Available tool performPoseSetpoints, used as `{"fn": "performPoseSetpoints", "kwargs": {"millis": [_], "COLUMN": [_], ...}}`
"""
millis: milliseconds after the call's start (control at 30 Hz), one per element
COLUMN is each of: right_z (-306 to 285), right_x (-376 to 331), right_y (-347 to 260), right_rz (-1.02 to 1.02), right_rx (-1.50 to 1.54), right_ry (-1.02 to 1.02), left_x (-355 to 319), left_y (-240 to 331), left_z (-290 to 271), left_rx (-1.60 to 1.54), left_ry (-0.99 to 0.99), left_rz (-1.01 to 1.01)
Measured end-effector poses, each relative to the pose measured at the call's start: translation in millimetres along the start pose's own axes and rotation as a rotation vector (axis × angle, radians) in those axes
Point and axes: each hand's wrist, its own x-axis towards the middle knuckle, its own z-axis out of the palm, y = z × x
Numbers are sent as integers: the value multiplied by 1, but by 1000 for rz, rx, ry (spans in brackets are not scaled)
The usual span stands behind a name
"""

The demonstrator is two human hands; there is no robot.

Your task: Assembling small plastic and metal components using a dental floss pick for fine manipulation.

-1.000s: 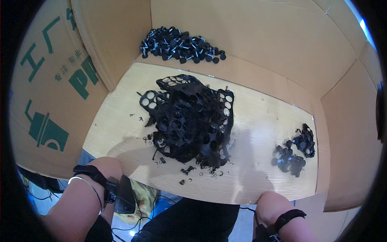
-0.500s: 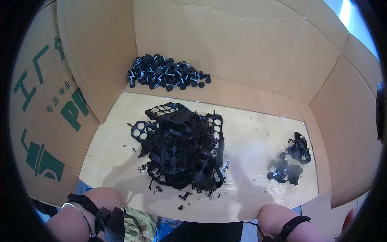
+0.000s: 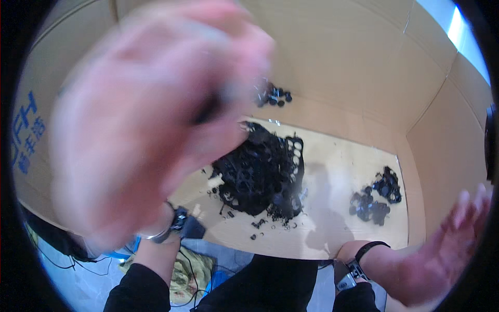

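My left hand (image 3: 150, 114) is raised close in front of the view, large and smeared by motion, so its fingers cannot be made out. A dark patch shows by its palm; whether that is a thing or a shadow is unclear. Partly behind it lies a heap of black perforated rubbery sheets (image 3: 254, 171) on the pale board (image 3: 332, 156). At the right edge my right hand (image 3: 442, 249) is held up with fingers stretched, nothing in it. Nearest to it are a black perforated scrap (image 3: 387, 184) and a small cluster of black knobs (image 3: 370, 209).
Cardboard walls (image 3: 332, 57) stand around the board at the back and sides. Black round-headed screws (image 3: 278, 96) lie at the back, mostly hidden by my left hand. Tiny black rings and bits (image 3: 260, 223) litter the board's near part. Cables and a patterned cloth (image 3: 192, 273) are below.
Both hands have come up from the lower edge: the left to close before the view, the right to the right edge with fingers stretched. The view has shifted a little.
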Motion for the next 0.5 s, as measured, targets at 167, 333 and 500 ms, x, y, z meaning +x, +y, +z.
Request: {"fn": "performPoseSetpoints", "kwargs": {"millis": [167,333,500], "right_z": [26,71,80], "right_x": [27,36,36], "right_y": [66,69,74], "right_rz": [-408,-191,-280], "right_rx": [-397,-478,-532], "right_ry": [693,391,271], "left_x": [41,32,25], "left_y": [-57,-39,-41], "left_z": [33,38,36], "left_rx": [-92,-26,-158], "left_ry": [-45,-194,-292], "left_rz": [207,41,159]}}
